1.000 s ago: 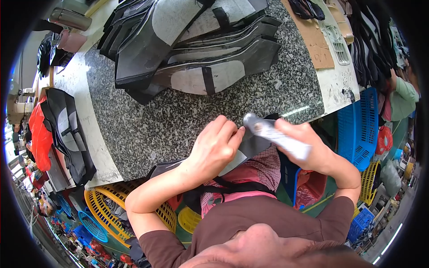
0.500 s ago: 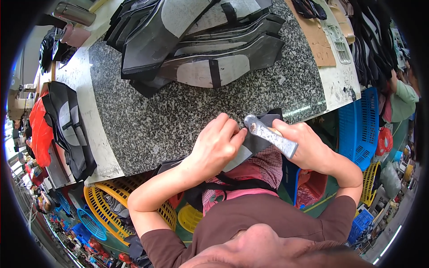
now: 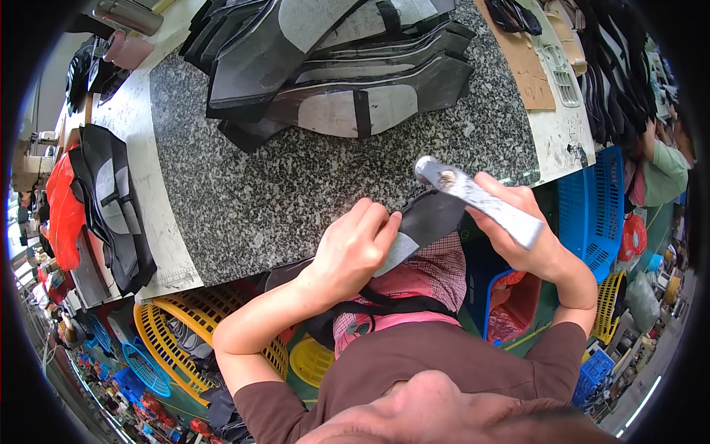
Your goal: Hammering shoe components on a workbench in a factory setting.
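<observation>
The person is wearing a dark brown top with short sleeves that are ending above the elbows, leaving both forearms bare. Over the lap they are wearing a pink apron with a pink-and-white checked panel, and a dark strap is running across its upper edge. Both hands, the left hand (image 3: 347,251) and the right hand (image 3: 529,233), are going bare, with no gloves, rings or watch showing.

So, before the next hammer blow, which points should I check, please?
1. Right hand grips the metal hammer: ok.
2. Left hand pins the dark fabric piece at the granite slab edge: ok.
3. Left fingertips away from the hammer head: ok, apart.
4. Piece lying flat: cannot tell, partly hidden.
5. Stack of dark pieces away from the work spot: ok.
</observation>
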A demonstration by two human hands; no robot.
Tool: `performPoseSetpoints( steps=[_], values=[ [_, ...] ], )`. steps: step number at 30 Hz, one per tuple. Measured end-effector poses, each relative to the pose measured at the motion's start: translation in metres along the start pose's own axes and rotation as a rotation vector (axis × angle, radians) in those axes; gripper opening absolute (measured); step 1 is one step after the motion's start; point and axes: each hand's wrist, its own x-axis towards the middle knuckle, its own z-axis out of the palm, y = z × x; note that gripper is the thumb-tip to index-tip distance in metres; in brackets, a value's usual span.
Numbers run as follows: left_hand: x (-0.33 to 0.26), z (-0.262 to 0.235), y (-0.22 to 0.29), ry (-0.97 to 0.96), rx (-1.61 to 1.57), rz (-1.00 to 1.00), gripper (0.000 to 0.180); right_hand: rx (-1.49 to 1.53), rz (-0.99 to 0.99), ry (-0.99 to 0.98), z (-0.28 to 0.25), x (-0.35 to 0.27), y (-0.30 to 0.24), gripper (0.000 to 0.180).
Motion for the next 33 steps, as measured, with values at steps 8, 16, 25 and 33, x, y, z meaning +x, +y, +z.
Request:
performPoseSetpoints(
  steps=[8, 16, 25, 33],
  values=[
    [0.002, 0.002, 0.007, -0.068, 0.251, 0.137, 0.041, -0.002, 0.208, -0.194, 0.013, -0.006, 0.003, 0.022],
    [-0.005, -0.009, -0.012, -0.008, -0.387, -0.265, 0.02, 0.042, 0.272, -0.268, 0.032, -0.017, 0.008, 0.019],
    [-0.009, -0.009, 0.004, -0.07, 0.044, 0.025, 0.034, 0.078, 0.1, -0.198, 0.021, -0.009, -0.005, 0.022],
    [0.019, -0.001, -0.009, -0.02, -0.003, -0.017, 0.03, 0.109, 0.234, 0.02, -0.004, -0.001, 0.001, 0.016]
  ],
)
